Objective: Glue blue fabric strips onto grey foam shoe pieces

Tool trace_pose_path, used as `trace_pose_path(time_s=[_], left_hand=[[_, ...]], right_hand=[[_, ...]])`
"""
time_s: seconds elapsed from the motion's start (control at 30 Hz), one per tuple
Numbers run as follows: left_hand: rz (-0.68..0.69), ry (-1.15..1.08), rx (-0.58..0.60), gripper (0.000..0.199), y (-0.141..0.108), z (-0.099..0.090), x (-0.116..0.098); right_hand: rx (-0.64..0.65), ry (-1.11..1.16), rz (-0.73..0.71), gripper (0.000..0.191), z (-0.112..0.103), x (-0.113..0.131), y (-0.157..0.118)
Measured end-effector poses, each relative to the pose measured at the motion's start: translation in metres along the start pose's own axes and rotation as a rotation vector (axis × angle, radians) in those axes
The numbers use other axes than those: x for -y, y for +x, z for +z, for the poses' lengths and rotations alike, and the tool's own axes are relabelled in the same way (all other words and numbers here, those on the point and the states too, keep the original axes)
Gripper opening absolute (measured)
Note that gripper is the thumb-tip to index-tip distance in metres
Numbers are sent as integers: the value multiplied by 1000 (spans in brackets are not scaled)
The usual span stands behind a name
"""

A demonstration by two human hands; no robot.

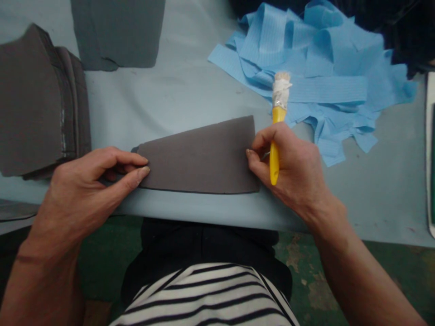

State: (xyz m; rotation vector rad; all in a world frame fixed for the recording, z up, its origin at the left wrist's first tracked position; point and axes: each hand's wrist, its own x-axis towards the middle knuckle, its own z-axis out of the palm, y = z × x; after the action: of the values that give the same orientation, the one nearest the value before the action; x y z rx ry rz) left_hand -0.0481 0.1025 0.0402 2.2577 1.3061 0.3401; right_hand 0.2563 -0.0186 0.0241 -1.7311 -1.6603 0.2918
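A flat grey-brown tapered panel, foam-like or fabric, lies near the table's front edge, its wide end to the right. My left hand pinches its narrow left end between thumb and fingers. At the right end, the thumb and fingertips of my right hand meet the panel's edge. That same hand holds a paintbrush with a yellow handle, its pale bristles pointing away from me and white wrapping around the ferrule. Whether the right fingertips grip the panel or only touch it, I cannot tell.
At the left stands a stack of similar brown panels. Darker grey pieces lie at the back. A loose heap of light blue fabric strips covers the back right, with dark material behind it. A white-edged object is at the far right.
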Motion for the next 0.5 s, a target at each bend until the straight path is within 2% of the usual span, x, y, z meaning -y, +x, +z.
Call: trace_pose_path(time_s=[0.33, 0.5], left_hand=[[21, -7, -7, 24, 0, 3, 3], [32, -10, -25, 26, -2, 5, 4]], right_hand=[[-14, -218, -25, 12, 8, 3, -9], [-45, -332, -24, 13, 15, 5, -15]])
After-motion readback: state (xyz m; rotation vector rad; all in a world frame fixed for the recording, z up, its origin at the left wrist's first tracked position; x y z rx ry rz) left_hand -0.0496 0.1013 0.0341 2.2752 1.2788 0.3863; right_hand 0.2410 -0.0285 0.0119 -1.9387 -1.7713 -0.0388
